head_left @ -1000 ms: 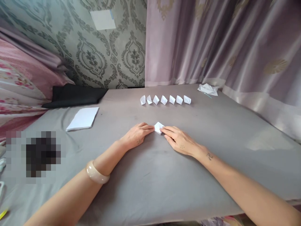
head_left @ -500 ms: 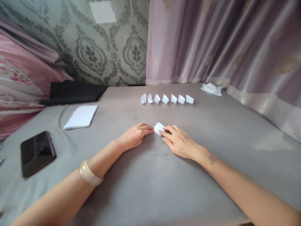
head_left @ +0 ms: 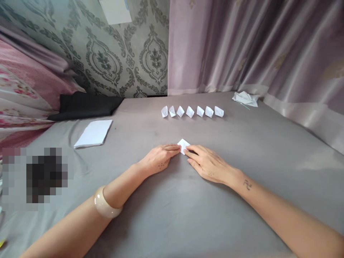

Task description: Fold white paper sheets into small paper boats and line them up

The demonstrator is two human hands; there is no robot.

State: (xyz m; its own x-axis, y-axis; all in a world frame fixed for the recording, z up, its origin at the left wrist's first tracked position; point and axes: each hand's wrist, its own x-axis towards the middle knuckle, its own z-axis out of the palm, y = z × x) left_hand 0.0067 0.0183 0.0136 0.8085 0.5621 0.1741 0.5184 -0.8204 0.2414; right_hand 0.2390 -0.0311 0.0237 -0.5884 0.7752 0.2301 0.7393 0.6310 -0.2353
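Note:
A small diamond-shaped piece of folded white paper [head_left: 184, 145] lies on the grey cloth in front of me. My left hand [head_left: 163, 157] has its fingers pressed together, with the tips on the paper's left edge. From the other side, my right hand [head_left: 205, 161] grips the paper's right edge with its fingertips, the rest of its fingers bent and slightly apart. Fingertips cover both side corners of the paper. Beyond my hands, several folded white paper pieces [head_left: 190, 111] stand in a row.
A stack of white paper sheets [head_left: 94, 133] lies at the left, near a folded black cloth [head_left: 86, 106]. A blurred-out dark object [head_left: 47, 175] is at the far left. Crumpled white papers [head_left: 245, 98] lie at the back right by the purple curtain [head_left: 215, 46].
My left hand has shifted slightly right and its fingertips now overlap the paper's left corner. The right hand stays on the paper. The view has moved a little.

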